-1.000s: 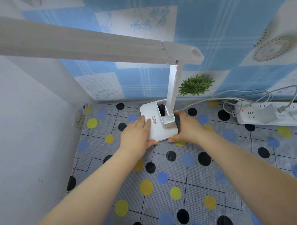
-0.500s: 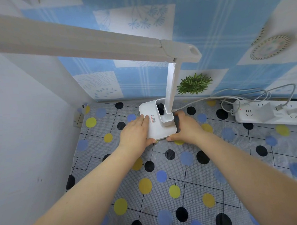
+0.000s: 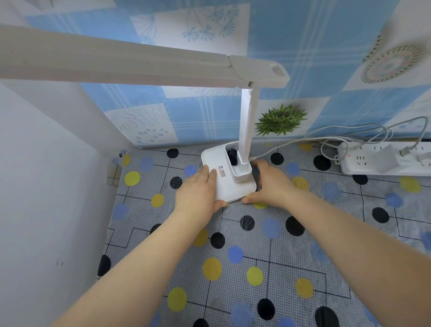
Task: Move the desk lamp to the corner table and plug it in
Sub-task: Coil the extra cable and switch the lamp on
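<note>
The white desk lamp stands with its square base (image 3: 231, 187) on the dotted tablecloth (image 3: 262, 247) near the table's back left corner. Its upright stem (image 3: 247, 127) carries a long light bar (image 3: 121, 61) that reaches left over the table. My left hand (image 3: 198, 193) grips the base's left front edge, and my right hand (image 3: 272, 183) grips its right side. A white cable (image 3: 283, 145) runs from the base towards the white power strip (image 3: 392, 161) at the back right, where an adapter (image 3: 386, 158) sits plugged in.
A small green plant (image 3: 280, 121) stands against the blue patterned wall behind the lamp. A plain white wall (image 3: 38, 195) closes the table's left side. Loose white cables loop above the power strip.
Both hands stay on the lamp base. The lamp and hands have shifted only very slightly, mostly from the camera moving.
</note>
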